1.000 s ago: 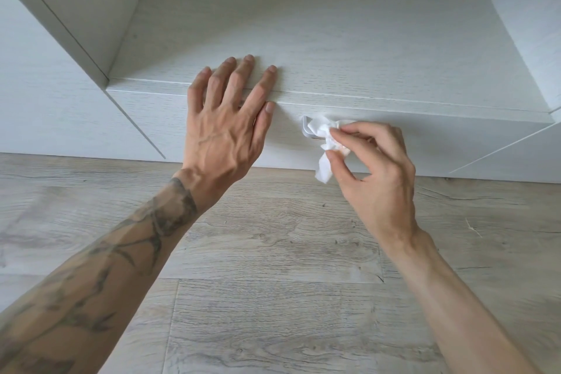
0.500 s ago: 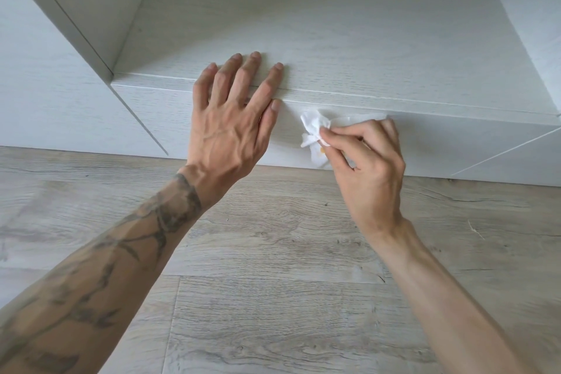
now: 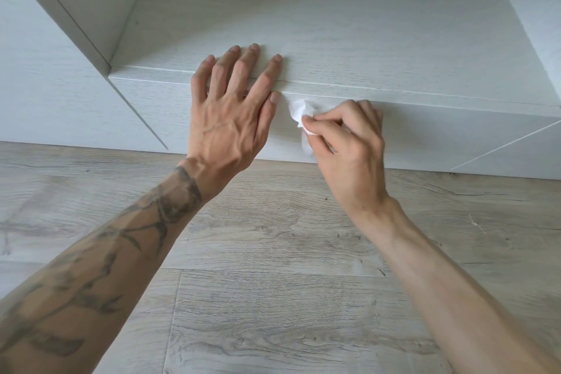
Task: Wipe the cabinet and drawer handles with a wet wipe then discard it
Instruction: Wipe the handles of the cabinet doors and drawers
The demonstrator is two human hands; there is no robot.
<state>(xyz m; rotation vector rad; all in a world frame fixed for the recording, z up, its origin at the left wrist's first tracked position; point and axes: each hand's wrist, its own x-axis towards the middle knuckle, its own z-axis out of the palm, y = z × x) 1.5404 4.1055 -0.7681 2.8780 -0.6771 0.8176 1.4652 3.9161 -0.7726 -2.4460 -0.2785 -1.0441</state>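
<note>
A white wood-grain drawer front (image 3: 440, 130) runs across the low cabinet, with the cabinet top (image 3: 349, 39) above it. My right hand (image 3: 349, 143) pinches a crumpled white wet wipe (image 3: 299, 114) and holds it against the upper part of the drawer front. The wipe and my fingers cover the drawer handle, so it is hidden. My left hand (image 3: 230, 118) lies flat with straight, spread fingers over the cabinet's top front edge, just left of the wipe; its thumb nearly touches the wipe.
A white upright panel (image 3: 79, 9) rises at the left of the cabinet top, and another slants at the far right (image 3: 534, 9). Pale wood-look floor (image 3: 273, 297) spreads below the cabinet.
My right hand has slid the wipe leftward along the drawer front, closer to my left thumb; the metal handle end seen a second ago is now covered. My left hand has stayed planted.
</note>
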